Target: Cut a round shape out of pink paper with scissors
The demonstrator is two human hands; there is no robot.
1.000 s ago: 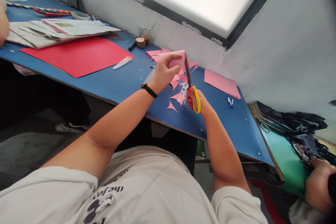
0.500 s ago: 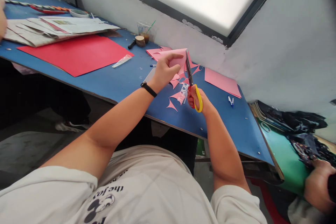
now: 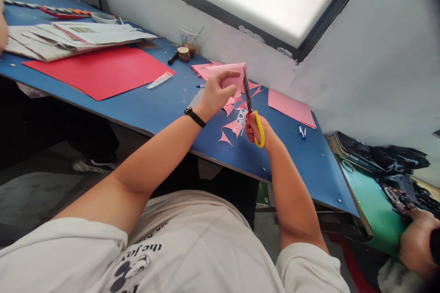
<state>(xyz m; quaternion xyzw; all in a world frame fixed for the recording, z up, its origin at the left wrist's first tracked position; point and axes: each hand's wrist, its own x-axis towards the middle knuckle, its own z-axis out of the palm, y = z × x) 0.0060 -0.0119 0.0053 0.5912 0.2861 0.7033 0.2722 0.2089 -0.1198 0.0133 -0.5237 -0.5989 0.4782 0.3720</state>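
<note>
My left hand (image 3: 217,94) is closed on a sheet of pink paper (image 3: 229,72), with thumb and forefinger toward its right edge. In my right hand (image 3: 259,130) is a pair of scissors (image 3: 247,91) with yellow and red handles. The blades point up and away along the right edge of the pink paper; whether they are parted is hard to see. Beneath my hands lie pink paper scraps (image 3: 225,137) and a clear ruler-like stencil (image 3: 241,119) with printed marks. More pink paper sits behind the held sheet.
A red sheet (image 3: 99,73) and stacked newspapers (image 3: 68,39) cover the blue table's (image 3: 165,116) left side. A plastic cup (image 3: 188,39) stands by the wall. Pink sheets (image 3: 292,107) and a blue-white pen-like item (image 3: 302,132) lie right. Other people's hands (image 3: 417,240) show at both sides.
The scissors and my right hand have barely moved. My left hand and the pink paper stay almost in place.
</note>
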